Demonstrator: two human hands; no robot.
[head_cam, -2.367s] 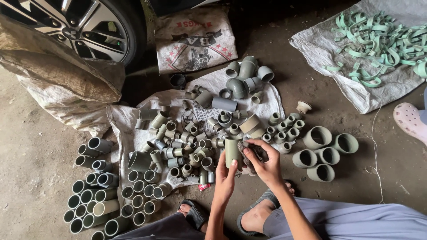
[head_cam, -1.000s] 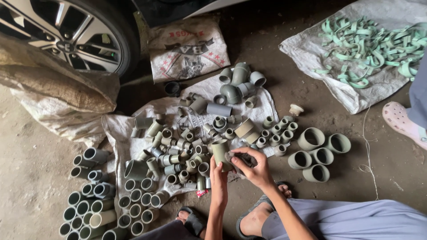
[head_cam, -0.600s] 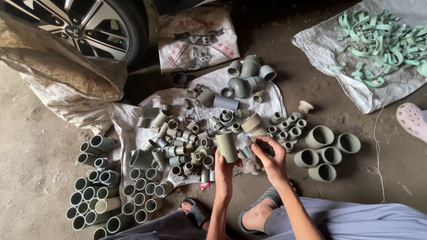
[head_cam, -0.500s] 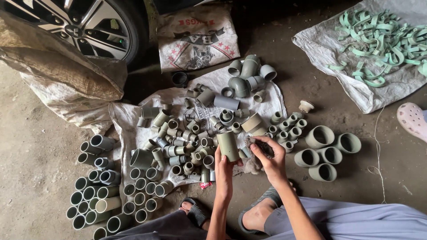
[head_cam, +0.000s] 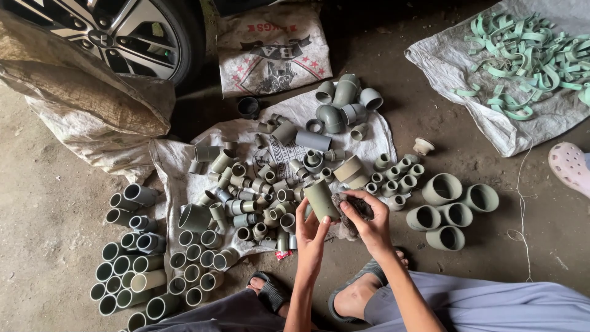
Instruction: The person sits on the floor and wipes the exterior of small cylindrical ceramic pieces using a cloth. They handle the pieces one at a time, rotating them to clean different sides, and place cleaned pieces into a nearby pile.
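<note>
My left hand [head_cam: 311, 232] grips a short olive-grey plastic pipe coupling [head_cam: 321, 198], held tilted above the ground. My right hand [head_cam: 367, 220] holds a dark wad of cloth or scouring pad [head_cam: 355, 208] pressed against the coupling's right side. Both hands hover over the near edge of a white woven sack [head_cam: 172, 161] spread on the ground and covered with several small grey pipe fittings [head_cam: 258, 184]. My bent legs in grey trousers and sandalled feet [head_cam: 268, 290] show at the bottom.
Upright grey couplings stand in rows at lower left [head_cam: 132, 270]. Large sockets [head_cam: 452, 206] and small ones [head_cam: 398, 173] sit to the right, elbows [head_cam: 341, 104] at the back. Green clips lie on another sack [head_cam: 522, 55]. A car wheel [head_cam: 132, 31], stuffed bags [head_cam: 92, 98] and someone's pink shoe [head_cam: 571, 166] border the area.
The view has wobbled slightly. My hands have kept the coupling and the dark wad together, turning the coupling a little; the heaps of fittings have not moved.
</note>
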